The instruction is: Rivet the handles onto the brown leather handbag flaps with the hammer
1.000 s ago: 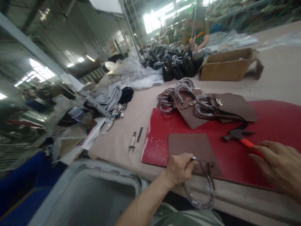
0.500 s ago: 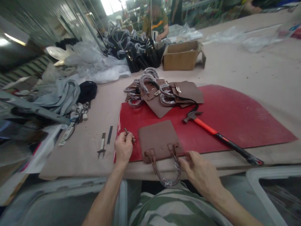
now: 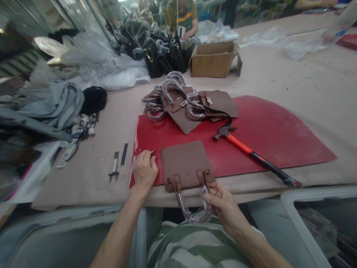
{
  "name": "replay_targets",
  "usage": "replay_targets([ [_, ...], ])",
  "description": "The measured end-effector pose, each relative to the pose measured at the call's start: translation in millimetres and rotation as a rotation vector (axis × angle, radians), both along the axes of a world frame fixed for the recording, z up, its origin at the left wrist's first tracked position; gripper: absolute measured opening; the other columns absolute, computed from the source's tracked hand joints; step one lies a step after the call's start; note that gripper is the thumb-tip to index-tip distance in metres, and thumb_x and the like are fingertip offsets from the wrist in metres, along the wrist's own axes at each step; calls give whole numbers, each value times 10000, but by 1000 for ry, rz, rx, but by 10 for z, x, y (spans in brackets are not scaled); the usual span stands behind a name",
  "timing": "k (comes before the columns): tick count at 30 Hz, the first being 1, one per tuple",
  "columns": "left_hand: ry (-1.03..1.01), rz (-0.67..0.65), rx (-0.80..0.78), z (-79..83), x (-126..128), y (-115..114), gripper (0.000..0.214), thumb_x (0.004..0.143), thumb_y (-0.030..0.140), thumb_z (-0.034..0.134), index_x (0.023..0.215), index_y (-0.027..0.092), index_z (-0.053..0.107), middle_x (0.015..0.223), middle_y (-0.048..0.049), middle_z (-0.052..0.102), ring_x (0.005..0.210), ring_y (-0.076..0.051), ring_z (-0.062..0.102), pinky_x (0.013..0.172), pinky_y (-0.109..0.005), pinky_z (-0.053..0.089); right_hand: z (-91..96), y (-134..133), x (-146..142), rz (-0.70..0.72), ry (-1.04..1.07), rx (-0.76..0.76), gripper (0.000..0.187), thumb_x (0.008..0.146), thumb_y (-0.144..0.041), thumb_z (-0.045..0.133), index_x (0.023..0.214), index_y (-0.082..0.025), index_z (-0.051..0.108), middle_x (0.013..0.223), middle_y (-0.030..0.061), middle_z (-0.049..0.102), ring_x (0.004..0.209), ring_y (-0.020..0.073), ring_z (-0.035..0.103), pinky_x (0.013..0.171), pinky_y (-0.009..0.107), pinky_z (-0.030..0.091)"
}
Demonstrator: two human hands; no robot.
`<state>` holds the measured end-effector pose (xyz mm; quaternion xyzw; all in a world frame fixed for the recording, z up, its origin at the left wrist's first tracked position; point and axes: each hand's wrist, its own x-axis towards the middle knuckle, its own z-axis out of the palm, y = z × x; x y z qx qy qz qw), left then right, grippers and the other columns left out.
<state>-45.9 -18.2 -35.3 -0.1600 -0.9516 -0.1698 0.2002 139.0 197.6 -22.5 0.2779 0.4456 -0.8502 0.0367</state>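
A brown bag panel lies flat near the table's front edge, its looped handle wrapped in clear plastic and hanging over the edge. My right hand is closed on the right side of that handle. To the left of the panel, my left hand is closed round a short metal rod-like tool; only its dark end shows above the fingers. A claw hammer with an orange and black handle rests on the right, its head on the red mat.
Behind the panel, more brown bag pieces with wrapped handles are piled on the mat. A cardboard box and black bags stand farther back, near a co-worker. Two thin tools lie left. Grey bins flank me below the edge.
My right hand has gone from beside the handle to gripping it. My left hand has turned over, hiding most of the metal tool. The view has shifted slightly.
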Motion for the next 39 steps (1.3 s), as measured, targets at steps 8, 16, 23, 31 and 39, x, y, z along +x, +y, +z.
replay_targets([
  [8,-38,-54,127,30,10,1,166,897,203,490,972,154,630,1000,-114,679,969,-255,617,893,-381,484,67,55,-159,183,-106,-85,624,752,-735,628,638,-122,645,345,-14,427,311,65,311,353,203,200],
  [16,-46,-56,400,306,169,0,161,924,210,502,941,177,658,957,-72,714,930,-193,665,891,-349,528,81,49,-277,161,-82,69,323,621,-416,842,593,-150,660,793,128,747,642,187,632,556,269,488],
  [23,-187,-582,244,638,524,369,322,924,132,488,1204,204,630,1376,-73,611,1364,-225,485,1201,-509,308,195,-63,-328,137,34,-41,316,591,-331,851,814,-147,724,697,40,698,620,140,586,613,240,455],
  [31,-371,-604,278,637,538,470,398,905,94,441,1221,215,651,1389,-72,605,1345,-227,518,1159,-504,400,218,-80,-335,61,145,8,258,592,-293,836,770,-157,709,720,22,665,631,139,548,621,254,450],
  [39,-471,-571,402,754,707,515,376,892,101,470,1192,207,671,1360,-67,625,1297,-216,558,1130,-439,456,119,-48,-298,94,276,-130,653,618,-296,820,1244,-250,638,1033,50,727,882,255,683,768,355,538],
])
